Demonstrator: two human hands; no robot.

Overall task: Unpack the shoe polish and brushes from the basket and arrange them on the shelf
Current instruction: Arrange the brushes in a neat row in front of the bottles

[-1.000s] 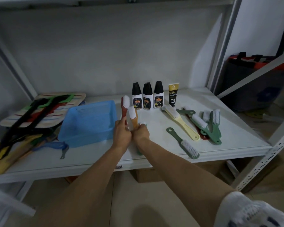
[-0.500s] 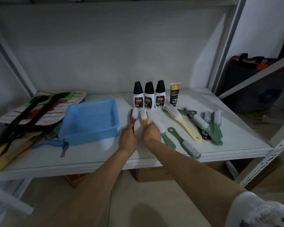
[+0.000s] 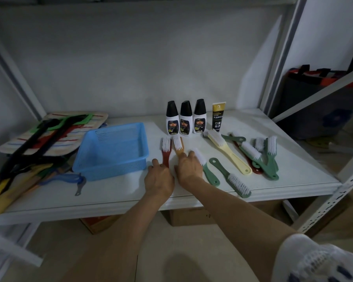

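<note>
White shelf (image 3: pixel 114 192) boarding carries all items. Nearest, the left hand (image 3: pixel 159 178) rests fingers loosely spread on the red brush (image 3: pixel 166 152) handle; the right hand (image 3: pixel 189 166) covers the orange brush (image 3: pixel 179 146) handle, fingers relaxed, touching a green brush (image 3: pixel 207 169). Left of them sits the blue basket (image 3: pixel 110 151). Farther back, three polish bottles (image 3: pixel 185 121) and a tube (image 3: pixel 218 117) stand upright in a row.

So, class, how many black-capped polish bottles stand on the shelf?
3: left bottle, middle bottle and right bottle stand in a row behind the brushes, beside the tube.
</note>
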